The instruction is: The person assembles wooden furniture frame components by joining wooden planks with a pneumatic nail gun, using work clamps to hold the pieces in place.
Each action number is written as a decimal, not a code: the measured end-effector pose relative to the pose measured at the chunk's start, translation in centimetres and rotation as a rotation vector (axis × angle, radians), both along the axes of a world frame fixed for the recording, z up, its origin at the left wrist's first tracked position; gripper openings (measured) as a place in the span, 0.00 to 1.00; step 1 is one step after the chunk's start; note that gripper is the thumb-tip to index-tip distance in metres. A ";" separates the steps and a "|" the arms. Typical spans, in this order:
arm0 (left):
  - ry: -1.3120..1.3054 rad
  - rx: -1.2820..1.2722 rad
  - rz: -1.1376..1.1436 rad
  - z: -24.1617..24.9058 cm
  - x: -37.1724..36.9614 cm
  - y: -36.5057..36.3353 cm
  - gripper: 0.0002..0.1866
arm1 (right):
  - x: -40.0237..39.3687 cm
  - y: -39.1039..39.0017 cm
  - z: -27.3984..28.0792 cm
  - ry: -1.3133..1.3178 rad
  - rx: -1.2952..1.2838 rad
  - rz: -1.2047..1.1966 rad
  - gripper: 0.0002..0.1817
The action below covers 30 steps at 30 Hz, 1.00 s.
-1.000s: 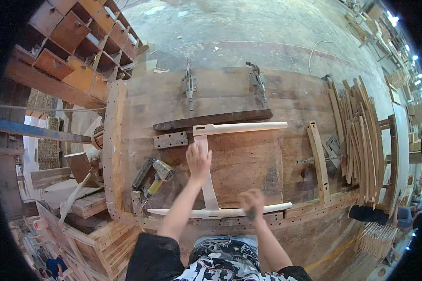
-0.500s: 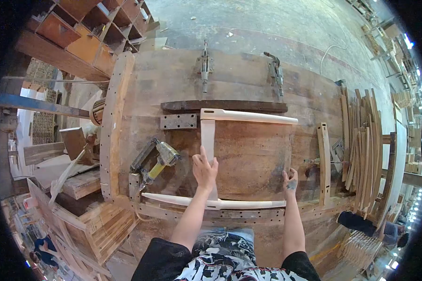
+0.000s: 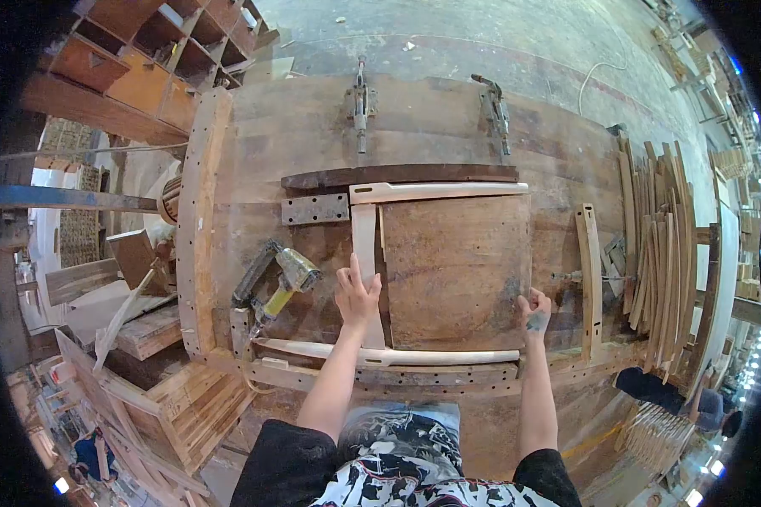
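My left hand [image 3: 358, 296] lies on a pale upright crosspiece [image 3: 364, 232], index finger stretched along it and thumb apart. This crosspiece runs between a slotted upper rail [image 3: 448, 191] and a curved lower rail [image 3: 440, 357]. At the right edge of the brown board [image 3: 457, 270] between the rails, my right hand [image 3: 533, 309] has its fingers curled together; whatever is between them is hidden. A dark wooden bar [image 3: 397, 175] sits along the far side of the upper rail. Left of the crosspiece lies a yellow and silver nail gun [image 3: 287, 283].
Two metal clamps [image 3: 361, 106] [image 3: 497, 114] stand at the bench's far side. A drilled block [image 3: 314, 209] touches the upper rail's left end. To the right are a slotted slat [image 3: 589, 279] and stacked wood strips [image 3: 655, 262]. Another person [image 3: 89, 456] is at lower left.
The upper rail's right end has swung away from me, bringing it closer to the dark bar. A thin light strip now shows beside the crosspiece. The whole view has shifted slightly.
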<state>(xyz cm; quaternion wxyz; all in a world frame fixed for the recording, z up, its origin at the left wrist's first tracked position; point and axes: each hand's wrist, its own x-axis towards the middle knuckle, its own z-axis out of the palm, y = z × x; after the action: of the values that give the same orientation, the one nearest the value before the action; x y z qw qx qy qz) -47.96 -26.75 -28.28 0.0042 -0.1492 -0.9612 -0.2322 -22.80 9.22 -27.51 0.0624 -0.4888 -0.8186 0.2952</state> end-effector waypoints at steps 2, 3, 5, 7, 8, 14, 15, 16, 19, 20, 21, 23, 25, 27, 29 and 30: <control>0.066 -0.025 -0.023 -0.3 -0.2 -0.2 0.41 | -0.4 -1.2 0.3 0.019 0.051 0.035 0.27; 0.019 0.004 -0.003 -0.4 -0.1 -0.2 0.39 | -0.4 -1.7 0.7 0.029 0.074 0.051 0.29; -0.071 0.060 0.036 -0.8 0.0 -0.3 0.35 | -0.1 -2.1 -0.2 0.033 0.100 0.083 0.32; -0.014 0.052 0.035 -0.9 0.0 -0.3 0.33 | 0.2 -2.5 -0.1 0.004 0.086 0.107 0.32; 0.016 0.050 0.034 -1.0 0.1 -0.3 0.33 | 0.0 -2.4 0.4 -0.032 0.091 0.117 0.32; 0.135 0.034 -0.036 0.1 -2.1 0.8 0.29 | 0.3 -1.6 1.2 0.115 -0.047 0.075 0.26; 0.235 0.021 -0.082 0.4 -3.3 1.3 0.29 | 0.5 -1.7 1.3 0.124 -0.065 0.061 0.24; 0.267 -0.007 -0.103 0.7 -4.9 2.6 0.28 | 0.5 -1.8 1.8 0.131 -0.083 0.049 0.22; 0.398 0.040 -0.217 4.0 -12.1 8.9 0.26 | 1.2 -1.2 3.1 0.195 -0.029 -0.047 0.18; 0.414 0.047 -0.248 4.1 -14.7 10.7 0.25 | 1.5 -0.9 3.6 0.221 0.006 -0.092 0.16; 0.449 0.021 -0.263 4.1 -16.9 12.5 0.21 | 1.8 0.0 4.5 0.224 0.115 -0.121 0.16; 0.411 -0.061 -0.323 2.5 -20.8 14.3 0.15 | 3.2 2.7 7.0 0.219 0.324 -0.177 0.14; 0.345 -0.125 -0.391 0.1 -22.2 14.2 0.15 | 5.4 6.4 8.4 0.135 0.538 -0.138 0.21; 0.321 -0.136 -0.417 -0.5 -22.4 14.5 0.16 | 6.6 9.7 8.9 -0.050 0.645 -0.132 0.28; 0.349 -0.087 -0.407 0.1 -22.2 14.5 0.18 | 7.5 11.7 8.4 -0.167 0.570 -0.132 0.34; 0.339 -0.079 -0.418 0.4 -22.2 14.6 0.17 | 7.8 12.5 7.7 -0.191 0.443 -0.132 0.36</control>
<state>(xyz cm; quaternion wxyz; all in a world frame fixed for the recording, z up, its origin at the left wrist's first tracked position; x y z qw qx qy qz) -70.21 -12.11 -27.92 0.1111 -0.3812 -0.9034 -0.1619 -15.00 21.69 -19.83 0.1095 -0.5415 -0.8317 0.0563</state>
